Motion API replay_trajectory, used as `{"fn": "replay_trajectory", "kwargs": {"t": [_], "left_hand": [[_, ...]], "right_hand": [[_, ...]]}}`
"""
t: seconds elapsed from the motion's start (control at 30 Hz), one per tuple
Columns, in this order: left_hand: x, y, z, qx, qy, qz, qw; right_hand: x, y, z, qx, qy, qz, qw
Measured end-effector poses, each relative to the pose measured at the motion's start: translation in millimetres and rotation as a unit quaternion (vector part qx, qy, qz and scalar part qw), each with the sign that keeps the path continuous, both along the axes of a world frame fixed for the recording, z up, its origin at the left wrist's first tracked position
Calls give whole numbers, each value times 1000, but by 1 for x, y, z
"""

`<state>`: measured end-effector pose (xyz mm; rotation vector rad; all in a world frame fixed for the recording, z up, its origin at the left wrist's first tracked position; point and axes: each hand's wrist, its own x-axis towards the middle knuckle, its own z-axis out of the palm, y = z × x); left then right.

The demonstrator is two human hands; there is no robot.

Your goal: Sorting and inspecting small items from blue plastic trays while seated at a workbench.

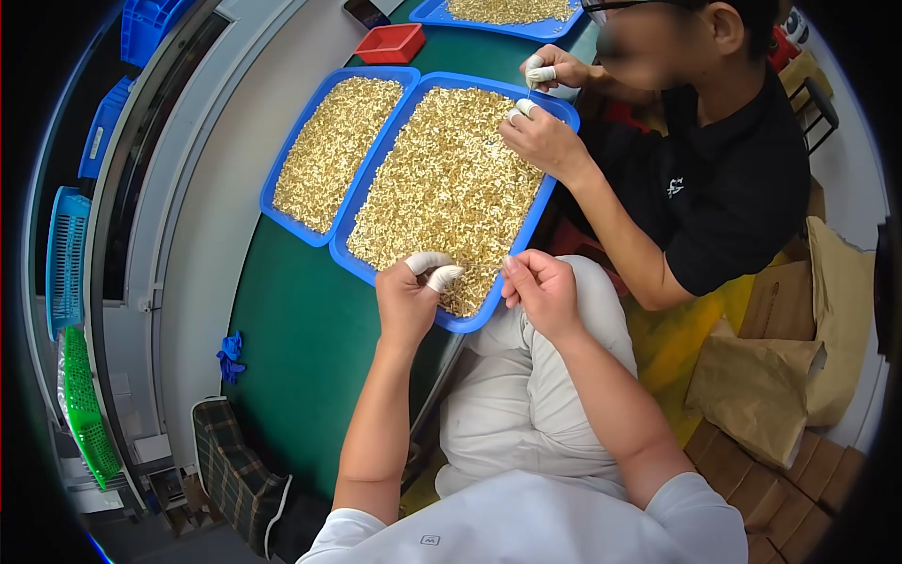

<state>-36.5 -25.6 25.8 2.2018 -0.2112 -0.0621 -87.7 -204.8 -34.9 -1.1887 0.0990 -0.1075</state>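
At the near end of a blue tray (467, 324) full of small gold-coloured metal pieces (442, 179), my two hands face each other. My left hand (411, 296) has white finger cots on thumb and forefinger, and their tips come together in a pinch just over the pieces. My right hand (545, 289) is bare, with thumb and fingertips pressed together beside the tray's right rim. Whatever either pinch holds is too small to make out.
A second blue tray (269, 195) of similar pieces adjoins on the left. Beyond are a red bin (390, 43), a phone (365, 12) and another blue tray (540, 33). At right, a co-worker's hands (548, 141) hold a thin rod over the tray. Blue gloves (230, 357) lie on the green table (282, 329).
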Motion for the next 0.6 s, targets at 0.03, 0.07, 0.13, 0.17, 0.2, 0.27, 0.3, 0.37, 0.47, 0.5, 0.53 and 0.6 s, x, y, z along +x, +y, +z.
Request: {"fn": "replay_trajectory", "kwargs": {"t": [0.03,0.07,0.13,0.17,0.2,0.27,0.3,0.37,0.47,0.5,0.53,0.6], "left_hand": [[-2,1,-6,0,0,0,1000],[-3,2,-10,-130,14,-16,991],[-6,4,-16,-257,26,-32,966],[-8,-1,-11,-278,58,-17,959],[-9,-5,-7,-299,90,-3,950],[-10,-7,-7,-307,101,-5,946],[-11,-8,-7,-314,111,-6,943],[-12,-8,-8,-320,115,-6,940],[-14,-9,-9,-322,120,-3,939],[-15,-10,-10,-318,120,1,940],[-16,-12,-11,-318,119,2,941],[-17,-15,-14,-312,93,9,945]], "right_hand": [[0,0,0,0,0,0,1000],[0,1,0,5,-7,4,1000],[-1,4,2,11,-14,8,1000],[-1,3,2,10,-15,10,1000],[-1,2,2,8,-15,11,1000],[-1,3,2,10,-15,14,1000],[-2,3,2,12,-15,17,1000],[-2,3,2,10,-15,20,1000],[-2,3,1,8,-17,23,1000],[-2,3,1,8,-20,23,1000],[-2,3,1,9,-20,23,999],[-2,3,1,13,-16,14,1000]]}}
